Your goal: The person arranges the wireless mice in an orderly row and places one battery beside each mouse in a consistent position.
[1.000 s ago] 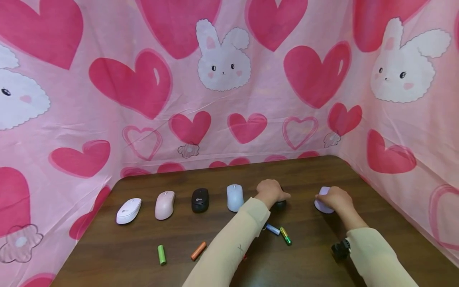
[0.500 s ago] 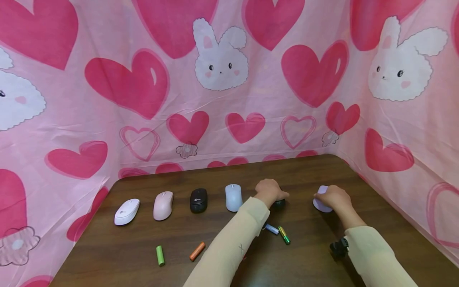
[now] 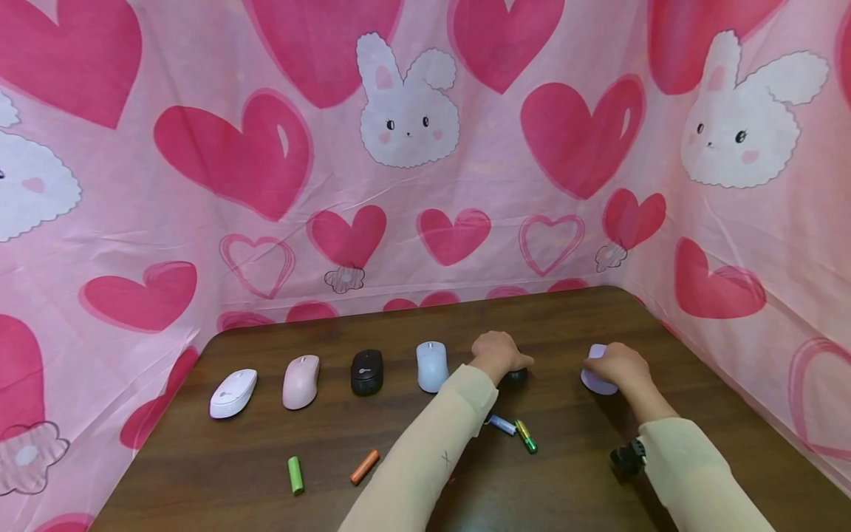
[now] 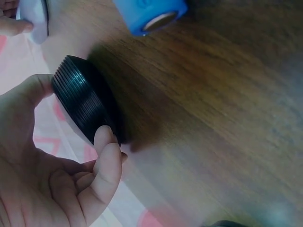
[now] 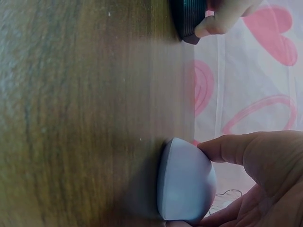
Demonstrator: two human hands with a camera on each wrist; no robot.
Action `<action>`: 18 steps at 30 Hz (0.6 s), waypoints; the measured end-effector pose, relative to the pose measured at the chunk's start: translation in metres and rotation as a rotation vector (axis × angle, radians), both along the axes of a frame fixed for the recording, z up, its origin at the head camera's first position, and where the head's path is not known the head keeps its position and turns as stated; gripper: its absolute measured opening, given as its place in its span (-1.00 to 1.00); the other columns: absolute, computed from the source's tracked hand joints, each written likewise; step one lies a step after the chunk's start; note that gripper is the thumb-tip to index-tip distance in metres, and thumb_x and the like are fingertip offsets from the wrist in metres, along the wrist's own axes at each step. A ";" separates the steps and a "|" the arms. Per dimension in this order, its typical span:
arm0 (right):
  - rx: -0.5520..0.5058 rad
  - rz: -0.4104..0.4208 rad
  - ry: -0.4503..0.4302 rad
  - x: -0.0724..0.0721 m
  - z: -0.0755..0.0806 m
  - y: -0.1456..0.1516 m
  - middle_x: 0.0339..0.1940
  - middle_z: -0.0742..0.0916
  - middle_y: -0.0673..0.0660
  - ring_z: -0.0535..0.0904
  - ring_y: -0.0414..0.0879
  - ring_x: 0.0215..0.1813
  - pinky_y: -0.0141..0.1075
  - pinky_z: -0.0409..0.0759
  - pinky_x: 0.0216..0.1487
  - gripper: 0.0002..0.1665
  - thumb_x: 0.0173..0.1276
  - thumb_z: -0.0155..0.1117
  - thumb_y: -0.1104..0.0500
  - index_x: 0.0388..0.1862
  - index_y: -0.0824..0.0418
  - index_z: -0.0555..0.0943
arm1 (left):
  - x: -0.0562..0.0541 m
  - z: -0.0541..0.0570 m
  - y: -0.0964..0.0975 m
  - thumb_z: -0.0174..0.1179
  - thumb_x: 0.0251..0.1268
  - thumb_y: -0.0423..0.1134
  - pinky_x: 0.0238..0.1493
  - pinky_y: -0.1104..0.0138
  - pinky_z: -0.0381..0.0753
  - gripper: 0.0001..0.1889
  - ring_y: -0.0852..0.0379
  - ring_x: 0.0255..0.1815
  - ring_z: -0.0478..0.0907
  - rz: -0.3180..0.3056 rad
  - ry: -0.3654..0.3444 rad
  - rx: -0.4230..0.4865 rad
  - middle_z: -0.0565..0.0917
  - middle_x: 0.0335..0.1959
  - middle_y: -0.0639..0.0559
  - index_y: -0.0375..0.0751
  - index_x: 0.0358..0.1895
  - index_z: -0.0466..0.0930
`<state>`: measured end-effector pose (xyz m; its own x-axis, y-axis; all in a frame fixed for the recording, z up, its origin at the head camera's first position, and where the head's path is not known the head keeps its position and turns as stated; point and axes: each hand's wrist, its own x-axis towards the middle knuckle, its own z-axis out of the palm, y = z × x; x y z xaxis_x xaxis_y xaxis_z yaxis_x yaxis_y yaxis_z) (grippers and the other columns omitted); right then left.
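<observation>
With thumb and fingers on its two sides, my left hand [image 3: 499, 356] grips a black ridged mouse [image 4: 85, 99], which the hand mostly covers in the head view. My right hand [image 3: 620, 367] holds a light purple mouse [image 3: 598, 377] between thumb and fingers at the right of the table. To the left of my hands a row of mice stands on the wood: white [image 3: 233, 394], pink [image 3: 301, 382], black [image 3: 367, 372] and light blue [image 3: 432, 367]. A blue battery [image 3: 501, 425] and a green-and-gold battery [image 3: 526, 436] lie in front of the ridged mouse.
On the dark wooden table [image 3: 279, 436], a green battery [image 3: 295, 475] and an orange battery [image 3: 364, 468] lie nearer the front. My left forearm crosses the middle and hides part of a red thing. A pink heart-print cloth [image 3: 266, 185] hangs behind and at both sides.
The whole head view has shifted slightly, so everything appears a little further left. Both hands stay on the same mice, and no object has visibly moved on the table.
</observation>
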<state>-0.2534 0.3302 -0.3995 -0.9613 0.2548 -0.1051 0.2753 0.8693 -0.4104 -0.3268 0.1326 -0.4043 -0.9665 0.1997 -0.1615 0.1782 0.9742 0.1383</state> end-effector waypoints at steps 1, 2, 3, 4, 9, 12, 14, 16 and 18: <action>0.004 0.002 0.000 0.000 0.000 0.000 -0.32 0.59 0.44 0.52 0.27 -0.26 0.06 0.51 -0.19 -0.38 0.23 0.24 -0.01 -0.20 0.61 0.46 | 0.000 0.000 0.000 0.20 -0.02 0.45 -0.33 0.27 0.58 -0.29 0.08 -0.28 0.51 0.001 -0.002 -0.001 0.64 -0.16 0.02 -0.08 -0.02 0.67; 0.007 0.002 -0.001 0.000 0.000 0.000 -0.32 0.59 0.44 0.52 0.27 -0.26 0.06 0.51 -0.19 -0.39 0.22 0.24 -0.01 -0.20 0.61 0.46 | 0.000 0.000 0.000 0.20 -0.01 0.45 -0.33 0.27 0.58 -0.29 0.08 -0.28 0.51 0.001 -0.003 -0.003 0.64 -0.16 0.02 -0.08 -0.02 0.67; 0.009 0.003 -0.003 0.000 0.000 0.000 -0.32 0.59 0.44 0.52 0.27 -0.26 0.07 0.51 -0.19 -0.39 0.22 0.24 -0.01 -0.20 0.61 0.46 | 0.000 0.000 0.000 0.20 -0.01 0.45 -0.33 0.27 0.58 -0.29 0.08 -0.28 0.51 0.002 -0.005 -0.003 0.64 -0.16 0.02 -0.08 -0.02 0.67; 0.013 0.004 -0.004 0.000 0.000 0.000 -0.32 0.59 0.43 0.52 0.27 -0.26 0.07 0.51 -0.19 -0.39 0.22 0.24 -0.01 -0.20 0.61 0.46 | 0.000 -0.001 0.000 0.20 -0.01 0.45 -0.33 0.27 0.58 -0.29 0.08 -0.29 0.51 0.002 -0.006 -0.003 0.64 -0.16 0.02 -0.08 -0.02 0.67; 0.018 0.011 -0.011 0.000 0.001 -0.001 -0.32 0.59 0.43 0.51 0.27 -0.26 0.07 0.50 -0.19 -0.39 0.21 0.24 -0.01 -0.19 0.60 0.46 | -0.001 -0.002 0.000 0.20 -0.01 0.45 -0.33 0.27 0.58 -0.30 0.09 -0.32 0.51 0.000 -0.014 0.006 0.65 -0.19 0.02 -0.08 -0.03 0.68; 0.020 0.015 -0.010 0.000 0.002 -0.001 -0.32 0.59 0.42 0.52 0.26 -0.27 0.07 0.50 -0.19 -0.39 0.21 0.24 -0.01 -0.19 0.61 0.46 | -0.001 -0.003 0.000 0.20 -0.01 0.45 -0.35 0.27 0.58 -0.30 0.09 -0.34 0.50 -0.003 -0.016 0.009 0.65 -0.21 0.02 -0.08 -0.04 0.69; 0.023 0.021 -0.007 -0.001 0.004 -0.001 -0.31 0.59 0.43 0.51 0.26 -0.27 0.07 0.50 -0.20 -0.38 0.21 0.24 -0.01 -0.17 0.61 0.45 | -0.002 -0.004 0.000 0.20 -0.01 0.45 -0.36 0.28 0.57 -0.30 0.10 -0.35 0.49 -0.007 -0.019 0.012 0.65 -0.22 0.03 -0.08 -0.05 0.69; 0.027 0.027 0.000 -0.002 0.006 -0.002 -0.30 0.60 0.43 0.52 0.26 -0.27 0.07 0.50 -0.21 -0.37 0.21 0.24 0.00 -0.16 0.61 0.45 | -0.002 -0.004 0.000 0.20 -0.01 0.45 -0.37 0.28 0.57 -0.30 0.10 -0.37 0.48 -0.008 -0.019 0.015 0.64 -0.25 0.02 -0.09 -0.06 0.69; 0.033 0.030 0.003 -0.003 0.009 -0.003 -0.29 0.60 0.44 0.52 0.26 -0.27 0.07 0.51 -0.21 -0.37 0.20 0.24 0.00 -0.14 0.62 0.45 | -0.002 -0.005 -0.001 0.20 -0.01 0.45 -0.38 0.28 0.57 -0.30 0.10 -0.38 0.47 -0.008 -0.020 0.017 0.63 -0.26 0.02 -0.09 -0.06 0.69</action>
